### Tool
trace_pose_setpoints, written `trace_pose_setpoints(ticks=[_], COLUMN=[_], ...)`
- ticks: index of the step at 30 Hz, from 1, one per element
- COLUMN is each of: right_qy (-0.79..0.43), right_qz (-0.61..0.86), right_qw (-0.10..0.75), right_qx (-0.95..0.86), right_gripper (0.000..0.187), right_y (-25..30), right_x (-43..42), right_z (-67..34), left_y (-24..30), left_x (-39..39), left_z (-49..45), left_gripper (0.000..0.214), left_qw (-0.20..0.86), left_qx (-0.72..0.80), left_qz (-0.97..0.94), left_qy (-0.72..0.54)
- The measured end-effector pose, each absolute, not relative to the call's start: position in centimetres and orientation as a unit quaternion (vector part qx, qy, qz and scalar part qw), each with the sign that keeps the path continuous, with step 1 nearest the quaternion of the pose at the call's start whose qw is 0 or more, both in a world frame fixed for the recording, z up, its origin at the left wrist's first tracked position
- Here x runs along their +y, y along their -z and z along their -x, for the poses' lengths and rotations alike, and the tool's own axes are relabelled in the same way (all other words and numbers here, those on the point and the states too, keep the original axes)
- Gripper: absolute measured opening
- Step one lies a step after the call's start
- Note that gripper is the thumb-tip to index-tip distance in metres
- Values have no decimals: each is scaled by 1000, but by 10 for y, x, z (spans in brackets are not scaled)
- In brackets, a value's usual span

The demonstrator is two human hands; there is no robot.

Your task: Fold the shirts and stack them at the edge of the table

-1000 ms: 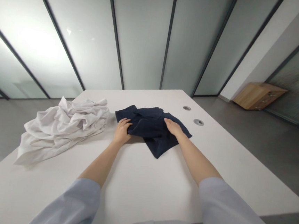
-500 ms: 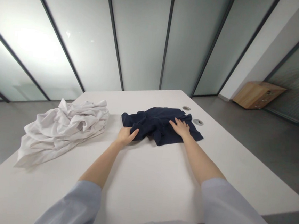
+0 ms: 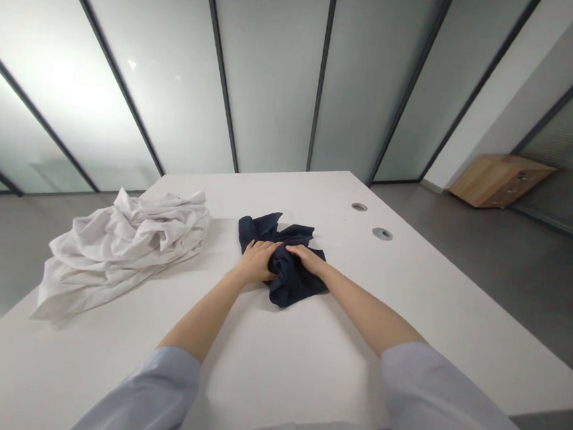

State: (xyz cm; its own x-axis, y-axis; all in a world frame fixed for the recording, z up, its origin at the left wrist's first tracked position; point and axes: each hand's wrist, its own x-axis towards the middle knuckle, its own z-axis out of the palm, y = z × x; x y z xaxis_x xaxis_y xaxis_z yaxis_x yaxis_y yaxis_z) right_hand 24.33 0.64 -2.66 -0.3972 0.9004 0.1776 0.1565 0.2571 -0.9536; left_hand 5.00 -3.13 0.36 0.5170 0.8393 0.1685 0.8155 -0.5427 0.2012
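Observation:
A dark navy garment, its exact kind hidden by the folds, lies bunched up on the white table. My left hand grips its left side, the fingers curled over the cloth. From the right, my right hand is closed on the bunched fabric, thumb on top and the other fingers mostly hidden. Only a small gap of gathered cloth separates the two hands. Loose ends of the garment stick out behind and in front of them.
A crumpled heap of white cloth rests on the table's left side. Two round cable grommets are set into the tabletop at the right. Beyond stand frosted glass panels and a wooden cabinet on the floor.
My right hand has moved left toward my left hand, pushing the spread navy garment into a smaller bunch. My left hand has shifted slightly right. The white cloth has stayed put.

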Motion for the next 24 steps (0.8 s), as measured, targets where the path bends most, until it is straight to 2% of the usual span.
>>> trace_pose_setpoints(ticks=[2, 5, 7, 9, 11, 14, 19, 24], right_qy=[-475, -467, -424, -385, -373, -381, -377, -359], right_qz=[394, 417, 457, 500, 520, 527, 538, 566], right_qw=[447, 573, 651, 694, 704, 676, 642, 612], right_qx=[-647, -529, -432, -347, -308, -346, -395, -419], right_gripper=[38, 47, 46, 43, 39, 32, 25, 20], right_y=[26, 24, 24, 26, 29, 34, 34, 30], right_x=[10, 21, 30, 37, 41, 41, 35, 34], right_z=[-252, -279, -300, -316, -323, -320, -312, -313], left_y=[-4, -2, 0, -2, -11, -45, -139, -208], left_x=[-31, -30, -28, -26, -25, -27, -45, -44], left_z=[-50, -50, -49, -45, -38, -20, 35, 117], left_gripper=[63, 42, 32, 28, 29, 35, 38, 50], left_qw=[37, 22, 19, 19, 14, -28, -191, -303], left_qx=[490, 498, 504, 514, 521, 523, 516, 599], left_qz=[-861, -856, -851, -841, -828, -804, -741, -663], left_qy=[-129, -134, -145, -170, -207, -283, -384, -330])
